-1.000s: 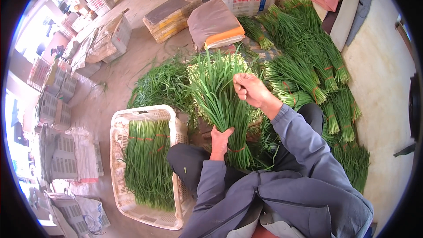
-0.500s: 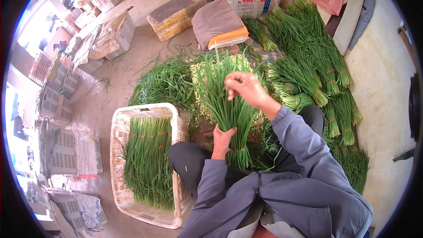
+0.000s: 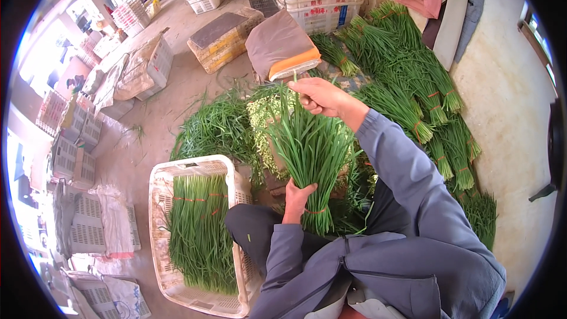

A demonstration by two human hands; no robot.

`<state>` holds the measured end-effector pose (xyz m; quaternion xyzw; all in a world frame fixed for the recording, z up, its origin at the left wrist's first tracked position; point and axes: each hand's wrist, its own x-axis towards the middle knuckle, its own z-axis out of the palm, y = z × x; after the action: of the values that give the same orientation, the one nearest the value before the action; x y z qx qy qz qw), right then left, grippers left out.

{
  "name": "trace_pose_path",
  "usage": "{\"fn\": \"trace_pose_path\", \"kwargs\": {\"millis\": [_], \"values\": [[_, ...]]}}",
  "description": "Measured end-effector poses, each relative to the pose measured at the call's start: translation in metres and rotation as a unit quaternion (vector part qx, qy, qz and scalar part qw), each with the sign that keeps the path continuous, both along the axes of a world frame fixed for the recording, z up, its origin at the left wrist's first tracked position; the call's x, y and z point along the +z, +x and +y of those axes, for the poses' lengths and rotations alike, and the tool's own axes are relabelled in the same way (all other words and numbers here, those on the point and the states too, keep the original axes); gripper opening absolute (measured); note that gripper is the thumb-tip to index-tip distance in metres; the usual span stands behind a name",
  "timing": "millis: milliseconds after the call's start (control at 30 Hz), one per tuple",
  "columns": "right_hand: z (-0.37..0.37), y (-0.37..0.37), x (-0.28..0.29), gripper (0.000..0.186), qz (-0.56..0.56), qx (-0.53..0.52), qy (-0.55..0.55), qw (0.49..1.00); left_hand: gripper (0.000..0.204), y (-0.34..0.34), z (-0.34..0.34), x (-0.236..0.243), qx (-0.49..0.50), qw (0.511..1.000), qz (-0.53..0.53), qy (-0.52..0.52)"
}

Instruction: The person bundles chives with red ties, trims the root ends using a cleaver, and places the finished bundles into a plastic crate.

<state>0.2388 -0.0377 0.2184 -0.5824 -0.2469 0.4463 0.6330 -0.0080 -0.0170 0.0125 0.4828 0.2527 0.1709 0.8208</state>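
A bunch of long, flat-leaved Chinese chives (image 3: 307, 147) stands tips up before my lap, with an orange band (image 3: 316, 211) near its lower end. My left hand (image 3: 297, 196) is wrapped round the left side of the bunch, just above that band. Over the top, my right hand (image 3: 326, 99) has its fingers closed, thumb and forefinger pinching a thin leaf tip that stands above the rest. Behind the bunch lies a spread of pale, yellowish-green bits (image 3: 260, 115), partly hidden by the leaves. Loose green leaves (image 3: 212, 127) are heaped to its left.
At my left knee stands a white plastic crate (image 3: 155, 224) holding chives (image 3: 201, 230). Many banded bunches (image 3: 407, 65) are piled along the right wall. Ahead are a cushioned seat (image 3: 280, 44), a yellow block (image 3: 221, 41) and stacked white crates (image 3: 319, 0).
My right hand has risen up and slightly left, from beside the leaves to their tips. The left hand keeps its hold on the bunch. The whole view has shifted a little.
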Motion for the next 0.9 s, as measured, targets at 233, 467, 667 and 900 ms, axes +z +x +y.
{"fn": "trace_pose_path", "kwargs": {"millis": [233,467,667,900], "values": [[0.002,-0.012,0.014,0.038,0.198,-0.107,0.203,0.953,0.041,0.000,0.003,-0.009,0.009,1.000,-0.018,-0.005],[-0.078,-0.039,-0.019,0.049,-0.220,0.403,-0.117,0.880,0.028,0.002,0.002,-0.008,0.077,0.993,-0.026,-0.088],[-0.084,-0.102,-0.119,0.121,-0.461,0.040,-0.298,0.835,0.032,0.006,0.008,-0.014,0.153,0.975,-0.044,-0.154],[-0.057,-0.093,-0.176,0.064,-0.311,-0.099,-0.146,0.934,0.033,0.000,0.015,-0.009,0.204,0.956,-0.076,-0.194]]}}
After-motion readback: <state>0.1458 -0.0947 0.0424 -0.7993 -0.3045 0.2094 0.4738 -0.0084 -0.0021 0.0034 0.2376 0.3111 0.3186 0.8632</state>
